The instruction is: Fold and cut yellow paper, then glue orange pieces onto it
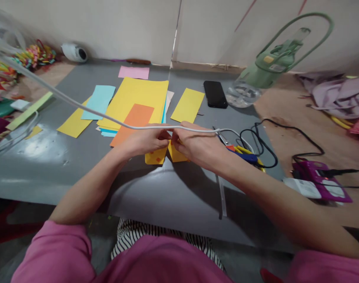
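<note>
My left hand (pixel 148 140) and my right hand (pixel 191 139) meet over the grey table, fingertips pinched close together. Between them is a folded piece of yellow paper (pixel 156 157) with small orange marks, bent so that two flaps hang down with a gap between. Each hand grips one side of it; the top fold is partly hidden by my fingers. A white cable (pixel 114 120) passes in front of the hands. Just left of them lies an orange paper strip (pixel 135 118), on top of a stack of yellow sheets (pixel 144 92).
Right of my hands are scissors (pixel 225 139) and a blue-and-yellow tool (pixel 247 157). Beyond lie a yellow strip (pixel 189 104), a phone (pixel 215 94) and a green bottle (pixel 270 63). A purple power strip (pixel 323 181) with black cords is at right; a light-blue strip (pixel 99 101) lies left.
</note>
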Tool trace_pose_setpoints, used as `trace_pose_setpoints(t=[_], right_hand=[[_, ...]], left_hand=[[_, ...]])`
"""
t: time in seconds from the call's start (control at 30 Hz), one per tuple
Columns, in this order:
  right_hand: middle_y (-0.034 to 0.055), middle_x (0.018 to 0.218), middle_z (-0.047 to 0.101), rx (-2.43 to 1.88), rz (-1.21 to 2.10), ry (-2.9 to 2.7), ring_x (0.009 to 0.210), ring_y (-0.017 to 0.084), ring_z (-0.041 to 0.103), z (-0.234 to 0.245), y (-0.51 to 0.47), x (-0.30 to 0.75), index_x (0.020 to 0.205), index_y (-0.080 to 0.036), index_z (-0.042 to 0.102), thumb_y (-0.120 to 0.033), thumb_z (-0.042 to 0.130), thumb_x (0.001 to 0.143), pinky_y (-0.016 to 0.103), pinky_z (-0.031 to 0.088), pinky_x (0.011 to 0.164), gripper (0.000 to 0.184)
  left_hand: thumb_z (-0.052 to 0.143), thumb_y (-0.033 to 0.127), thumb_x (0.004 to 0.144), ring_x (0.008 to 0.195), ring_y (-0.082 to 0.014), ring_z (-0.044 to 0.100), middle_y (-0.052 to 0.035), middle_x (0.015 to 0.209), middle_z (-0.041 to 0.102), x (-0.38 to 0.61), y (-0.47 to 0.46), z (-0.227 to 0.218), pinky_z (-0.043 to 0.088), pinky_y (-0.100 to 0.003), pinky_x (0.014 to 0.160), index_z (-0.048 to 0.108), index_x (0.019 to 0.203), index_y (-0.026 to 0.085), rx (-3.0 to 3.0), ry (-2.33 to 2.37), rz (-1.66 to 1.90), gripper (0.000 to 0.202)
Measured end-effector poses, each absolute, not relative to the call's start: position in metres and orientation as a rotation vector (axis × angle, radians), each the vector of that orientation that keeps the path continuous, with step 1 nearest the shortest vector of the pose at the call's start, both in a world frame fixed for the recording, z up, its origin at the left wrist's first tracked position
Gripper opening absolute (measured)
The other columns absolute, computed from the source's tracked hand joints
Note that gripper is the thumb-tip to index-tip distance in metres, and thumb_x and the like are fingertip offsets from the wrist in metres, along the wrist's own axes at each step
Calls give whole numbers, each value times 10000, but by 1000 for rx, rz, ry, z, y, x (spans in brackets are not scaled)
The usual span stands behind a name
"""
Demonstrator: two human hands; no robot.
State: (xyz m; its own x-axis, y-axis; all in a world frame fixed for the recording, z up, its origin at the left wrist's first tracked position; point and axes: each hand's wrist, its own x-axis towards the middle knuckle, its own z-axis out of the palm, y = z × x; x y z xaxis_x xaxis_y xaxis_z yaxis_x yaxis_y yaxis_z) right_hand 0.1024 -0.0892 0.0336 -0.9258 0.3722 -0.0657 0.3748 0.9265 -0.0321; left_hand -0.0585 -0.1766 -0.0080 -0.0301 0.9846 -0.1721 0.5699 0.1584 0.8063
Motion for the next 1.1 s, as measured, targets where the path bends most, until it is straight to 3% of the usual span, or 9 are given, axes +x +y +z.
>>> trace_pose_setpoints(t=[0.2,0.37,0.5,0.63,0.73,0.9,1.1], right_hand=[[153,1159,673,730,-144,3211,1049,290,624,20,-78,121,1116,-169,621,-270,507,947,378,484,812,227],[122,1049,731,662,-253,3122,996,291,626,9,-74,130,1088,-154,658,-223,531,938,391,474,844,209],[105,1033,730,649,-431,3167,983,256,629,8,-74,130,1037,-170,665,-198,562,926,349,466,832,153],[96,966,711,739,-491,3246,881,220,627,11,-72,134,1015,-177,638,-227,533,949,318,454,757,134],[92,965,695,822,-435,3248,806,195,607,13,-69,145,1006,-178,616,-213,508,949,303,435,711,127],[44,807,662,718,-277,3035,743,184,575,9,-67,159,833,-205,630,-165,575,881,284,375,642,84],[53,829,669,734,-326,3074,790,190,597,3,-66,168,851,-191,655,-164,558,899,284,395,680,112]], left_hand=[[495,271,879,899,-173,643,-39,1093,733,-58,-176,-5,455,-253,684,549,1366,231,1513,1646,703,492],[502,298,901,808,-147,615,-13,1016,733,-57,-176,-5,418,-243,643,545,1389,254,1551,1660,606,492],[510,383,934,750,-131,595,-7,907,710,-55,-177,-4,402,-234,615,564,1372,249,1567,1616,634,461],[521,349,930,694,-114,567,-8,905,702,-56,-180,2,375,-223,566,575,1366,267,1484,1710,646,447],[556,381,905,670,-119,579,-25,960,713,-61,-183,5,365,-223,520,591,1341,271,1388,1747,637,451],[632,416,831,714,-148,630,-33,980,737,-66,-186,7,401,-231,545,665,1206,263,1349,1777,620,407],[581,507,849,709,-163,623,-30,900,725,-68,-183,5,386,-237,536,702,1124,256,1358,1799,590,392]])
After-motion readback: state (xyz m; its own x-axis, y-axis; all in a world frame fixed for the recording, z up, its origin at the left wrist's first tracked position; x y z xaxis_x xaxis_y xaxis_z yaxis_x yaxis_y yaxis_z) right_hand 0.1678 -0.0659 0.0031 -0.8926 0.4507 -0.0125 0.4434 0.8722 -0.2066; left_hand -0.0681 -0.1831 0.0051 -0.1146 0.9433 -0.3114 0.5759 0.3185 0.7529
